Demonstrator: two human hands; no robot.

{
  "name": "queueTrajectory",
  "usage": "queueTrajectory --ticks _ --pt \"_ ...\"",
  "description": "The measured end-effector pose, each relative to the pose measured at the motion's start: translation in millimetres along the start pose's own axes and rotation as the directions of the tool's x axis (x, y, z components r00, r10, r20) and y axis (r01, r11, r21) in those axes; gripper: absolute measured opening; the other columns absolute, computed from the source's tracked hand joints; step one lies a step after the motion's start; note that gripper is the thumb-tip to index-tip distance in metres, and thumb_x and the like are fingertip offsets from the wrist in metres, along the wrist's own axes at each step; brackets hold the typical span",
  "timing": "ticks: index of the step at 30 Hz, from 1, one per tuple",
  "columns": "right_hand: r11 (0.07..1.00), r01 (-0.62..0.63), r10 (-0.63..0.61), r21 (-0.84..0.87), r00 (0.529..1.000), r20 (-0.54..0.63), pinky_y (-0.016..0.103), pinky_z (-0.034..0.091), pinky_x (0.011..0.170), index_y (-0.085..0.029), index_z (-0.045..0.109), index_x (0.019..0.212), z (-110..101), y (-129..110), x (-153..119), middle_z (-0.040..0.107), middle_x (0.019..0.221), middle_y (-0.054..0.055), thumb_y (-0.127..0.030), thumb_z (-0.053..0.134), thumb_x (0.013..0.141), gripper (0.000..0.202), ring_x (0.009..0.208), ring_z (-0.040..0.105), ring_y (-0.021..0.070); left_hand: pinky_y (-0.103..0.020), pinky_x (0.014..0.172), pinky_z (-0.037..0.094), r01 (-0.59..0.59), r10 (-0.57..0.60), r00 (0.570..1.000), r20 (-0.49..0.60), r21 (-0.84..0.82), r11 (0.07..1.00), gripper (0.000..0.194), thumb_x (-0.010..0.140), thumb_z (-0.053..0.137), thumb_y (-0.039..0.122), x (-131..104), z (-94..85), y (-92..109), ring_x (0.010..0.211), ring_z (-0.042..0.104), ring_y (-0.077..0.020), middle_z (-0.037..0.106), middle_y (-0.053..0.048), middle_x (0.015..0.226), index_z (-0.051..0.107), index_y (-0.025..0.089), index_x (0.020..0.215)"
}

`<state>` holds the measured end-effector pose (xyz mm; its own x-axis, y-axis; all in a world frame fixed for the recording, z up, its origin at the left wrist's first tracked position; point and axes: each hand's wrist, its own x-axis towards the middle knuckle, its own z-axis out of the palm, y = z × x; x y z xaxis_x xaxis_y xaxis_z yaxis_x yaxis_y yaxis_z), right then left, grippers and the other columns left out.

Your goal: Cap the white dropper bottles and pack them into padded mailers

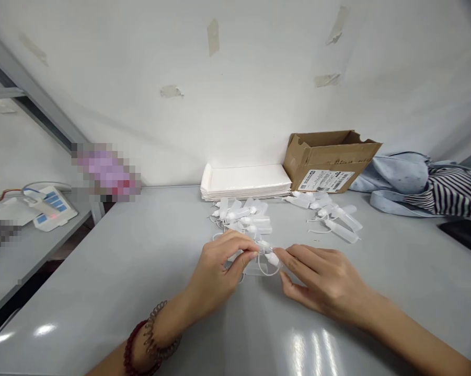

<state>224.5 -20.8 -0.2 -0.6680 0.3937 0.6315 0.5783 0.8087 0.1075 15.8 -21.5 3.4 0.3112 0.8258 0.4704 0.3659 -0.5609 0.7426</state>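
A small translucent squeeze bottle with a white cap (272, 259) and a thin looped strap is between my hands, just above the table. My left hand (218, 263) is closed, thumb and forefinger pinching the thin tip at the cap's end. My right hand (323, 277) closes its thumb and fingers around the bottle's body, which they mostly hide. Behind my left fingers lies a loose pile of similar bottles (259, 221), partly covered by that hand. A second group of such bottles (341, 230) rests farther right.
A stack of white envelopes (247, 178) lies against the wall, beside an open cardboard box (333, 162). Blue and striped fabric (408, 180) is heaped at right, near a dark flat object (464, 235). A white device with blue panels (55, 209) sits on the left-hand surface.
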Motion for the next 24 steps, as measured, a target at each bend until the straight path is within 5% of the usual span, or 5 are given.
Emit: queueTrajectory --ticks 11,18,21,24 --pt "0.882 -0.193 0.143 0.430 0.979 0.147 0.025 0.027 0.041 -0.016 0.056 0.083 -10.5 -1.5 5.3 0.039 0.056 -0.004 -0.012 0.043 0.077 0.015 0.045 0.033 0.0115 -0.025 0.066 0.048 -0.004 0.009 0.999 0.047 -0.107 0.994 0.014 0.085 0.056 0.007 -9.1 12.2 3.9 0.071 0.060 -0.0144 0.066 -0.005 0.074 0.067 0.015 0.082" --pt "0.732 -0.352 0.267 0.584 0.936 0.230 0.023 0.027 0.044 -0.018 0.055 0.074 -4.6 -8.4 1.3 0.041 0.055 -0.004 -0.014 0.044 0.076 0.012 0.047 0.034 0.0095 -0.023 0.063 0.048 -0.033 0.035 0.999 0.016 -0.110 0.993 0.016 0.083 0.056 0.006 -11.8 14.8 6.0 0.067 0.060 -0.0136 0.067 -0.004 0.073 0.069 0.016 0.081" --pt "0.628 -0.473 0.392 0.618 0.878 0.273 0.024 0.025 0.045 -0.017 0.055 0.066 -2.8 -10.7 1.4 0.040 0.053 -0.004 -0.020 0.047 0.074 0.011 0.047 0.033 0.0091 -0.024 0.063 0.048 -0.038 0.039 0.999 0.007 -0.079 0.996 0.017 0.084 0.055 0.006 -12.9 16.0 5.4 0.067 0.060 -0.0142 0.067 -0.004 0.072 0.069 0.016 0.082" --pt "0.390 -0.688 0.495 0.612 0.717 0.491 0.023 0.025 0.046 -0.017 0.056 0.062 -5.5 -8.0 5.8 0.041 0.052 -0.004 -0.027 0.049 0.074 0.018 0.049 0.035 0.0089 -0.024 0.066 0.049 -0.024 0.026 0.999 0.036 -0.063 0.998 0.016 0.083 0.056 0.007 -11.0 13.3 5.4 0.071 0.062 -0.0142 0.068 -0.003 0.076 0.068 0.016 0.084"
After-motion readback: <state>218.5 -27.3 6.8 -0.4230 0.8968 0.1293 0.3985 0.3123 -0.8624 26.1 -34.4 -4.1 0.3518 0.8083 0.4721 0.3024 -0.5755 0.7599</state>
